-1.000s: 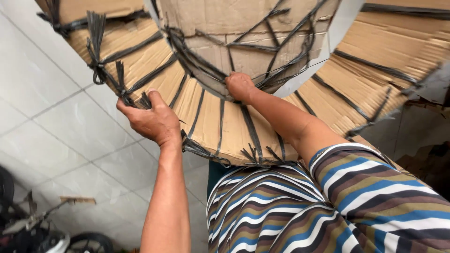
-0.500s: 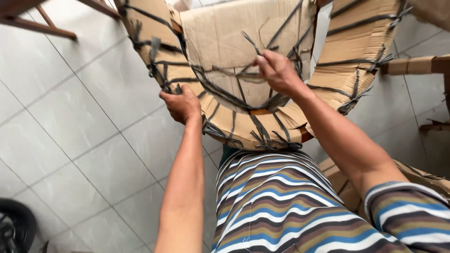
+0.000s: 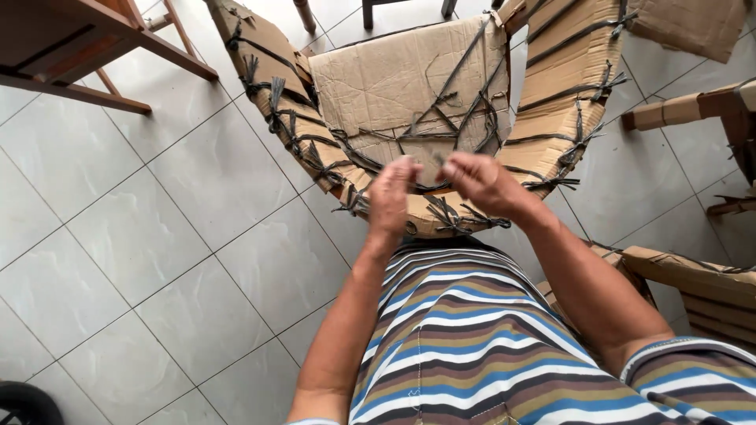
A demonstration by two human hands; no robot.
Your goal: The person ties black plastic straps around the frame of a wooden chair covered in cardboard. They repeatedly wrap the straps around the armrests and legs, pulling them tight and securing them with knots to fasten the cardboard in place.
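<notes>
1. The cardboard-wrapped chair (image 3: 409, 94), bound with dark straps (image 3: 441, 118), stands on the tiled floor (image 3: 142, 236) just in front of the person's striped shirt (image 3: 465, 338), its front edge touching the belly.
2. The left hand (image 3: 391, 197) now sits at the chair's front edge, beside the right; half a second ago it gripped the straps further left on the curved side.
3. The right hand (image 3: 480, 181) has come down from the seat panel to the same front edge, so the two hands nearly meet, where before they were well apart.
4. Both hands' fingers are drawn together and pinch a strap end (image 3: 431, 167) between them, the left thumb pressed to its fingertips.
5. The view has tilted down: a wooden frame (image 3: 87, 47) shows at upper left.
6. More cardboard-wrapped furniture (image 3: 693, 275) stands at right.
</notes>
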